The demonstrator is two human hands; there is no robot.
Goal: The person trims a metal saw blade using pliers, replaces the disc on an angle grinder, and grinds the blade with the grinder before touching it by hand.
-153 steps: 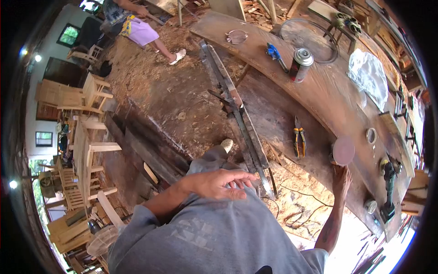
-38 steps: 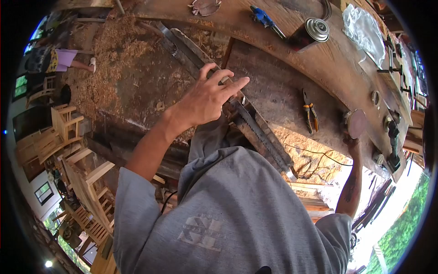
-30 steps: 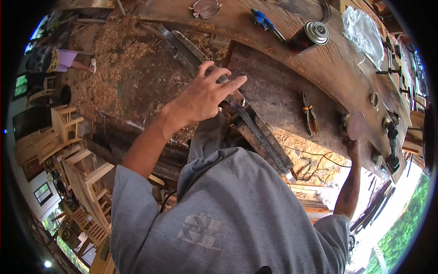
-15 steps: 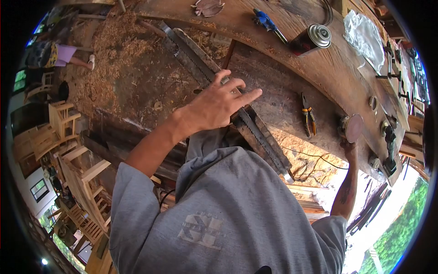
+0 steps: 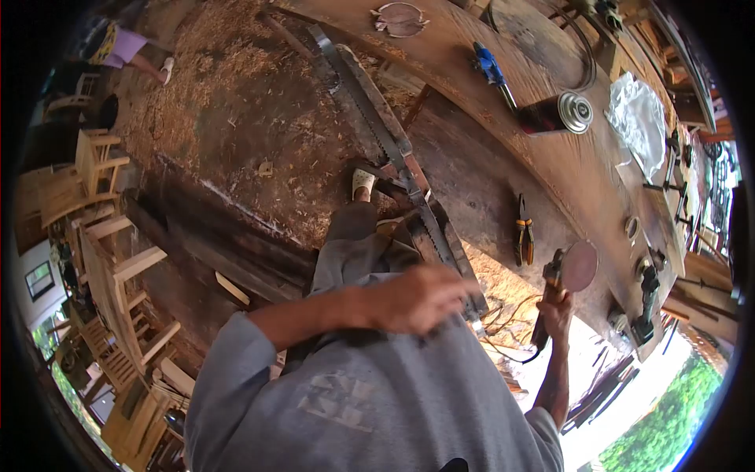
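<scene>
My right hand [image 5: 557,311] grips an angle sander [image 5: 553,275] at the right, its round reddish-brown disc [image 5: 580,266] facing up. The sander is close to the edge of the wooden bench. In front of my grey shirt, my left hand [image 5: 425,299] is smeared by motion, near the lower end of a long toothed blade [image 5: 376,130]. The blur hides how its fingers are set. Pliers [image 5: 524,236] with orange and black handles lie to the left of the sander.
The curved wooden slab [image 5: 503,130] bears a blue-handled tool [image 5: 489,64], a spray can [image 5: 554,114], clear plastic [image 5: 635,122], a tape roll [image 5: 631,228] and a green power tool [image 5: 647,303]. Wooden furniture [image 5: 118,275] stands left. Another person [image 5: 122,47] is at the upper left.
My left hand has left the middle of the blade and come back toward my shirt. My right hand has moved left and down with the sander. The view has shifted too.
</scene>
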